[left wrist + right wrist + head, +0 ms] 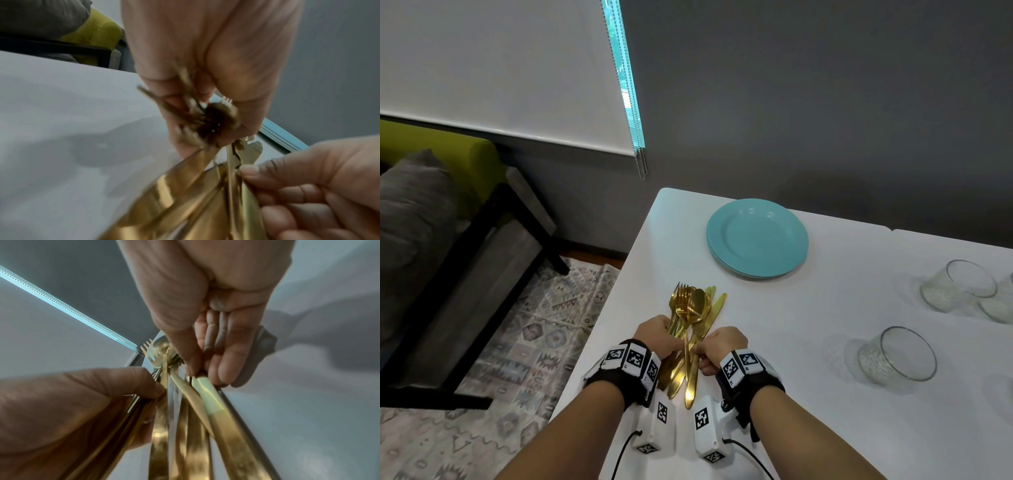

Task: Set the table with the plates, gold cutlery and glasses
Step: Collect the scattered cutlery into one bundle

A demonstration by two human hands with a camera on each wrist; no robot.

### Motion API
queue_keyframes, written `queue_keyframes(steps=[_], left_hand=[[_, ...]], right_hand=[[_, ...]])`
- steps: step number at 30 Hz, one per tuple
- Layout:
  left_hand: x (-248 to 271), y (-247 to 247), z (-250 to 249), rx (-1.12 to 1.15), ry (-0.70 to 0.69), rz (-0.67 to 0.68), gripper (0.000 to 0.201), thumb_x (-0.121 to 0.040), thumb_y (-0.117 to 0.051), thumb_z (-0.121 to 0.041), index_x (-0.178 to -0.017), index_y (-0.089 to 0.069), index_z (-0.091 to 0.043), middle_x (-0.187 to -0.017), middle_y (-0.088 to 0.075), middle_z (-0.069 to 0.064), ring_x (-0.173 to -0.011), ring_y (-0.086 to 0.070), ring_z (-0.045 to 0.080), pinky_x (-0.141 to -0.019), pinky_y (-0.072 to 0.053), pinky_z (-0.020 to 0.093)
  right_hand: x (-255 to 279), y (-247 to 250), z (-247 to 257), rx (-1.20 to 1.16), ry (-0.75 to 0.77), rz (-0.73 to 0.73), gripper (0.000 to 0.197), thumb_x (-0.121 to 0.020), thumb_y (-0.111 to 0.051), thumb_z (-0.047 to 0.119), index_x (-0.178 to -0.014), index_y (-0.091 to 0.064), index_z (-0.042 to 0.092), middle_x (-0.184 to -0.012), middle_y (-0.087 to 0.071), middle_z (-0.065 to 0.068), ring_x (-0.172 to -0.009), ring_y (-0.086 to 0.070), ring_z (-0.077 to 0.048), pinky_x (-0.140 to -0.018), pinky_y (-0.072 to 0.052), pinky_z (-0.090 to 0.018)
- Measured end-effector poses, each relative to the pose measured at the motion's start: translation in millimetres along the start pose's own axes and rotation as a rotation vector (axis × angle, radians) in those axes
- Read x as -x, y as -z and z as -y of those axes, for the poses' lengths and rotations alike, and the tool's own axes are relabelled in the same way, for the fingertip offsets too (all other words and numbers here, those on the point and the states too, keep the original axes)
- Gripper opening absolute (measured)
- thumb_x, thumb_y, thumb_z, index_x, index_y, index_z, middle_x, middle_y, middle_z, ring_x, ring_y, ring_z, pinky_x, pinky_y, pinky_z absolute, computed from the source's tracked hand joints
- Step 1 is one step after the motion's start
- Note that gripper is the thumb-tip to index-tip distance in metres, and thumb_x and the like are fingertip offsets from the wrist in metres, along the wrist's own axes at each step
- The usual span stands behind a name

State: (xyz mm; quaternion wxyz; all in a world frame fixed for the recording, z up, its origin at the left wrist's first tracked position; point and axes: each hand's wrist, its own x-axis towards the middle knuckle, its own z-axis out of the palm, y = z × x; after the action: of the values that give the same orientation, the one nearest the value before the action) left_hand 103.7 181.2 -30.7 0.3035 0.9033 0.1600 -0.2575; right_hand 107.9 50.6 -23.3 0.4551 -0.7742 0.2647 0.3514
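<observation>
While gathered at the near left corner of the white tabletop (825,359), just short of the stacked turquoise round plates (757,238), the bundle of shiny gold metal forks, spoons and knives (690,329) held in both hands. Left hand (657,337) wrapped round most of the handles, fingers curled tight; right hand (717,347) pinching a single knife handle between thumb and fingertips (223,369), apparently teasing it out of the bunch. Heads and blades fanned toward the plates, handle ends toward the body. Probably stiff, moderately heavy for its size, and slick: polished metal likely to slide piece against piece and clatter if the grip loosens. Best taken at mid-handle, one piece at a time, away from tines and blade edges. Three clear, short glass tumblers (897,354) well apart to the right, fragile, not yet placed.
</observation>
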Motion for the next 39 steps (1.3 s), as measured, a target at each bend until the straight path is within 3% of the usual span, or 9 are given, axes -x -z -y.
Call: queue_keyframes(steps=[4, 11, 14, 17, 22, 27, 33, 36, 39], left_hand=[[-0.5, 2.1, 4.9, -0.006, -0.01, 0.002, 0.021, -0.079, -0.065, -0.02, -0.094, -0.051, -0.015, -0.088, -0.057, 0.001, -0.085, -0.056, 0.017, -0.072, -0.046, 0.024], [-2.8, 0.0, 10.0, -0.007, -0.023, 0.004, 0.023, -0.076, -0.067, -0.025, -0.092, -0.054, -0.015, -0.086, -0.057, 0.0, -0.082, -0.054, 0.015, -0.062, -0.041, 0.018], [-4.3, -0.4, 13.8, 0.019, -0.015, 0.022, 0.015, -0.077, -0.066, -0.023, -0.086, -0.054, -0.019, -0.081, -0.057, -0.003, -0.081, -0.055, 0.014, -0.057, -0.039, 0.014], [-6.0, 0.8, 17.0, 0.03, -0.013, 0.036, 0.015, -0.077, -0.067, -0.024, -0.085, -0.057, -0.017, -0.082, -0.059, -0.002, -0.08, -0.055, 0.014, -0.057, -0.039, 0.015], [-7.8, 6.9, 18.8, 0.065, 0.009, 0.059, 0.015, -0.075, -0.069, -0.022, -0.083, -0.057, -0.017, -0.087, -0.061, 0.001, -0.077, -0.055, 0.014, -0.062, -0.042, 0.019], [-9.9, 12.6, 21.9, 0.045, -0.004, 0.051, 0.015, -0.079, -0.065, -0.019, -0.091, -0.055, -0.016, -0.087, -0.057, 0.0, -0.082, -0.054, 0.015, -0.059, -0.039, 0.017], [-5.4, 8.3, 24.0, 0.028, -0.031, -0.008, 0.033, -0.084, -0.062, -0.021, -0.116, -0.058, -0.011, -0.105, -0.065, 0.004, -0.098, -0.06, 0.019, -0.08, -0.045, 0.022], [-4.2, 6.8, 24.2, 0.041, -0.006, -0.029, 0.043, -0.083, -0.065, -0.024, -0.122, -0.051, -0.012, -0.108, -0.067, 0.008, -0.1, -0.063, 0.022, -0.081, -0.047, 0.025], [-4.8, 6.7, 23.3, 0.028, 0.025, -0.058, 0.036, -0.08, -0.069, -0.026, -0.11, -0.053, -0.015, -0.105, -0.066, 0.006, -0.093, -0.062, 0.019, -0.08, -0.049, 0.025]], right_hand=[[-2.7, -4.2, -0.2, 0.089, 0.049, -0.023, 0.023, -0.076, -0.075, 0.014, -0.063, -0.058, 0.007, -0.068, -0.068, -0.013, -0.059, -0.064, -0.024, -0.073, -0.059, -0.035], [-4.3, -17.5, 0.5, 0.437, 0.292, -0.026, 0.028, -0.083, -0.065, 0.034, -0.067, -0.066, 0.011, -0.062, -0.061, -0.003, -0.064, -0.063, -0.02, -0.068, -0.057, -0.027], [-12.4, -26.2, 0.6, 0.491, 0.273, -0.062, 0.028, -0.09, -0.055, 0.031, -0.084, -0.07, 0.008, -0.082, -0.069, -0.007, -0.07, -0.06, -0.018, -0.064, -0.052, -0.025], [-18.7, -27.8, 1.4, 0.492, 0.218, -0.098, 0.035, -0.094, -0.048, 0.031, -0.067, -0.056, 0.009, -0.07, -0.057, -0.003, -0.069, -0.055, -0.018, -0.049, -0.04, -0.021], [-23.2, -35.1, 8.0, 0.361, 0.092, -0.063, 0.038, -0.094, -0.043, 0.032, -0.064, -0.047, 0.009, -0.083, -0.057, -0.01, -0.073, -0.054, -0.023, -0.052, -0.042, -0.025], [-22.6, -37.8, 13.4, 0.211, 0.015, 0.06, 0.018, -0.089, -0.054, 0.024, -0.076, -0.055, 0.01, -0.066, -0.053, -0.003, -0.049, -0.044, -0.015, -0.046, -0.038, -0.025], [-21.2, -40.1, 8.2, 0.239, 0.128, 0.087, 0.028, -0.083, -0.058, 0.024, -0.063, -0.039, 0.026, -0.087, -0.053, -0.002, -0.075, -0.053, -0.021, -0.059, -0.046, -0.026], [-18.2, -37.1, 7.1, 0.277, 0.147, 0.08, 0.01, -0.083, -0.059, 0.025, -0.077, -0.054, 0.019, -0.09, -0.058, -0.005, -0.079, -0.055, -0.021, -0.077, -0.054, -0.033], [-20.3, -26.8, 4.6, 0.427, 0.134, -0.005, 0.019, -0.082, -0.061, 0.026, -0.082, -0.066, 0.008, -0.08, -0.064, -0.006, -0.07, -0.06, -0.02, -0.061, -0.055, -0.026]])
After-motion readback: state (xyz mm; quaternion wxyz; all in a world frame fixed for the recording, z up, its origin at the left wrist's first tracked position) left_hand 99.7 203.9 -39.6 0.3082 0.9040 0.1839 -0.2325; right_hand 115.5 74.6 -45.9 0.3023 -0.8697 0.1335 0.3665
